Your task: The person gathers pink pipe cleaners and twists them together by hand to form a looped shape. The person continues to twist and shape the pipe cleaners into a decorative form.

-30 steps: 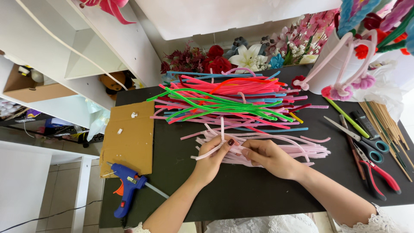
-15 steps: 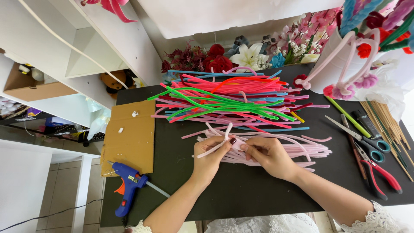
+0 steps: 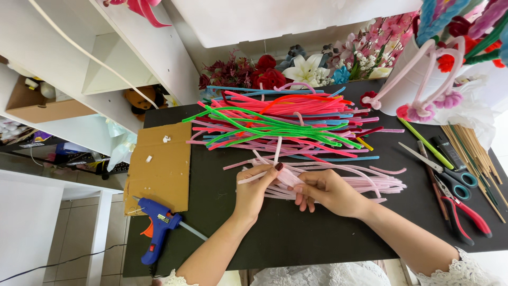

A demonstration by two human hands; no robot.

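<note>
- The left hand (image 3: 254, 191) pinches a small bunch of pale pink pipe cleaners (image 3: 288, 177) between thumb and fingers — its dark-painted thumbnail sits right on the fuzzy strands.
- The right hand (image 3: 329, 191) meets it from the other side, fingers curled and pinching the same bunch, so the two hands almost touch.
- The bunch looks soft and fuzzy, light pink, bent into loops at the hands; a few loose ends stick up and out past the left fingers.
- Just beyond the right hand, more pale pink stems (image 3: 365, 182) lie flat on the black tabletop (image 3: 296, 238).
- Farther past both hands lies a big mixed pile of pipe cleaners (image 3: 280, 122) — hot pink, green, blue, red.
- Out to the left of the left hand: a cardboard sheet (image 3: 161, 164) and a blue glue gun (image 3: 156, 225).
- Well off to the right of the right hand: scissors (image 3: 450, 172) and red-handled pliers (image 3: 465, 217).
</note>
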